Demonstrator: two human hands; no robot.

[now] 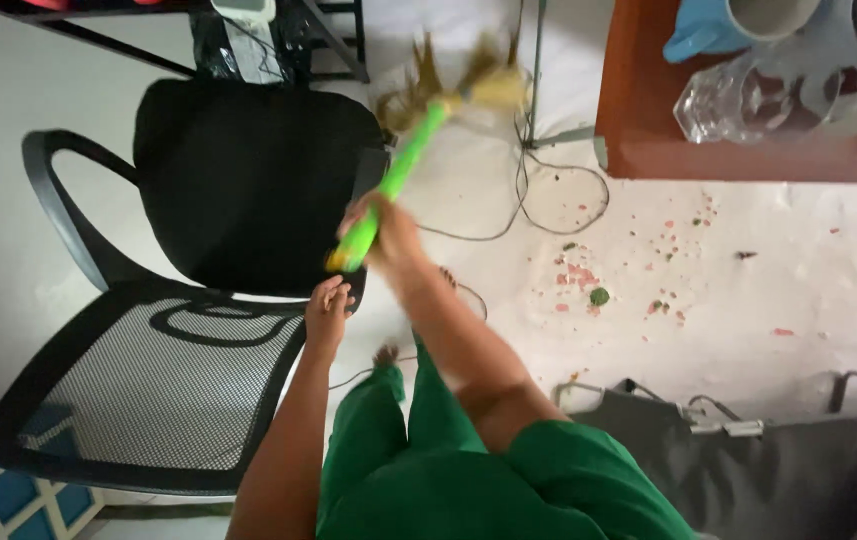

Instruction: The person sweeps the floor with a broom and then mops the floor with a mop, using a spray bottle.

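Right hand (388, 235) clenched around the lower end of a broom's green handle (395, 178), thumb and fingers wrapped fully. Handle runs up toward 1 o'clock from the hand; straw bristle head (468, 85) at the far end, blurred, over the white floor (798, 300) near 12 o'clock of the frame. Left hand (326, 310) rests on the front edge of a black office chair's back (248, 180), fingers curled over the rim (grip loose, looks like a hold on the chair, not a tight fist). The hands are near each other, left just at 7 o'clock of the right, not touching.

Chair lies with its mesh seat (148, 380) at 8 o'clock of the frame, one armrest (58, 200) curving at 9 o'clock. Person wears green clothing (468, 480), bottom centre.

Scattered pink and green scraps (588, 285) on the floor at 3 o'clock of the right hand, well apart from the bristles. A thin black cable (548, 205) loops on the floor between bristles and scraps. Brown counter (748, 150) at 2 o'clock carries a clear glass jug (738, 100) and a blue mug (718, 25). Grey fabric thing with metal clips (748, 440) at 4 o'clock. Blue patterned mat (8, 500) at 8 o'clock corner.
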